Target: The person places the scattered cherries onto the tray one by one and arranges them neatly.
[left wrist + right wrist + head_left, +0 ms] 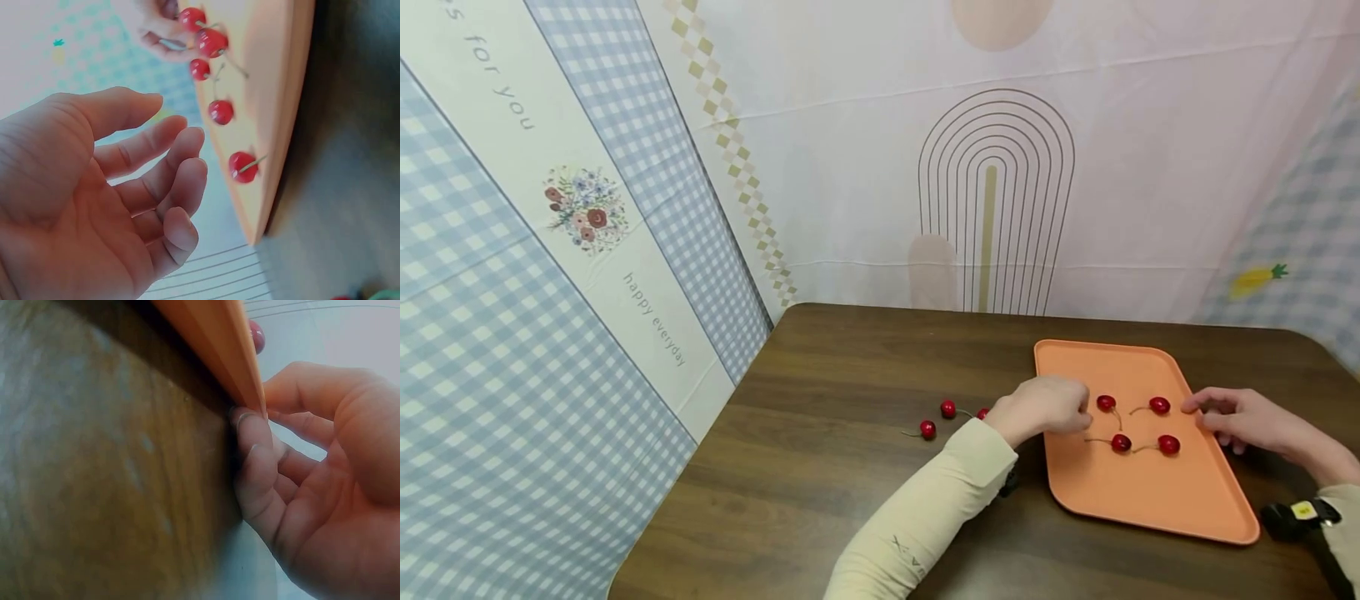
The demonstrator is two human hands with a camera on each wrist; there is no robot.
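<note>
So, rect orange tray (1157, 492) holds glossy, approx round, stemmed red cherries (1168, 445).

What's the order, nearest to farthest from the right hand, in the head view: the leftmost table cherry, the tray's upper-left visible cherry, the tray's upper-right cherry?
1. Upper-right cherry: on the tray, just left of the right hand.
2. Upper-left visible cherry: on the tray, further left.
3. Leftmost table cherry: on the table, beyond the left hand.
</note>
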